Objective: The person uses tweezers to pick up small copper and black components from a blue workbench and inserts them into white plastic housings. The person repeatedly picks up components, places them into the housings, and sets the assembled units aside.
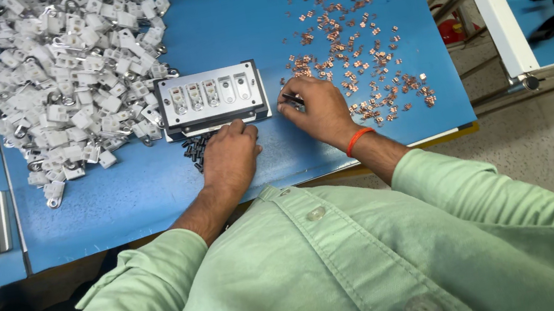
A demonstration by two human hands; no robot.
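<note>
Fixture block (211, 98), grey metal with a row of five pockets, sits at mid worktop (117, 199), just right of the heap of white plastic housings (71, 76). Several pockets appear loaded; which ones hold what is too small to confirm.

Your left hand (230, 156) rests closed at the block's front edge, over a small cluster of dark pins (195, 149); whether that grip holds a pin cannot be told. Your right hand (316, 108) pinches a slim dark tool (292, 99), its tip at the block's right end, beside the scattered copper contacts (356, 50).

Judged step: loading small parts into the pockets. The next move calls for a steady tool tip, one part at a time, squarely seated.
</note>
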